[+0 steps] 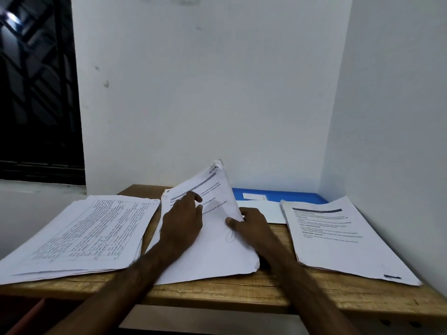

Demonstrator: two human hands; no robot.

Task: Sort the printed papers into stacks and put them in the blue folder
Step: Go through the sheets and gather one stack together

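Three lots of printed papers lie on a wooden table (pixel 217 296). A stack with printed tables (pixel 82 235) is on the left. A stack of text pages (pixel 338 240) is on the right. The middle stack (pixel 217 252) is tilted up at its far end. My left hand (pixel 181 221) rests on its top sheet, fingers spread toward the heading. My right hand (pixel 249 223) grips the stack's right edge, thumb on top. The blue folder (pixel 290 195) lies at the back by the wall, partly hidden by the papers, with a white sheet (pixel 263 211) on it.
White walls close the table in at the back and on the right. A dark barred window (pixel 36 93) is at the left. The left stack overhangs the table's left end. Bare wood shows along the front edge.
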